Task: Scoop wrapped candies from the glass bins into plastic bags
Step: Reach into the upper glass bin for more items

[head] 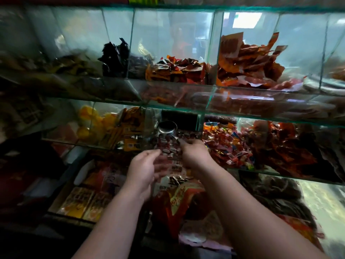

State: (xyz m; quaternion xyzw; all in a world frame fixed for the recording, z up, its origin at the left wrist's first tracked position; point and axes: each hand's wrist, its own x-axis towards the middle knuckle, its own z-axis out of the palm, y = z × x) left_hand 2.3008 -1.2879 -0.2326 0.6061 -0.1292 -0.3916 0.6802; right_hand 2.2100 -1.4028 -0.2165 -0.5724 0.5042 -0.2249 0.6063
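A metal scoop (166, 127) lies in the middle bin (199, 121) of the second glass tier, its bowl facing me over small red-and-white wrapped candies (188, 135). My right hand (195, 153) is closed on the scoop's handle at the bin's front edge. Just left and lower, my left hand (144, 168) pinches the rim of a clear plastic bag (174, 168). The bag hangs between both hands with some of the same candies inside. Blur makes the bag's outline hard to trace.
To the right is a bin of bright mixed candies (228, 146), and to the left one with yellow and orange packets (112, 128). The upper tier holds red-orange snack packs (248, 62) and dark packets (114, 57). Open boxes of packets (80, 202) sit below.
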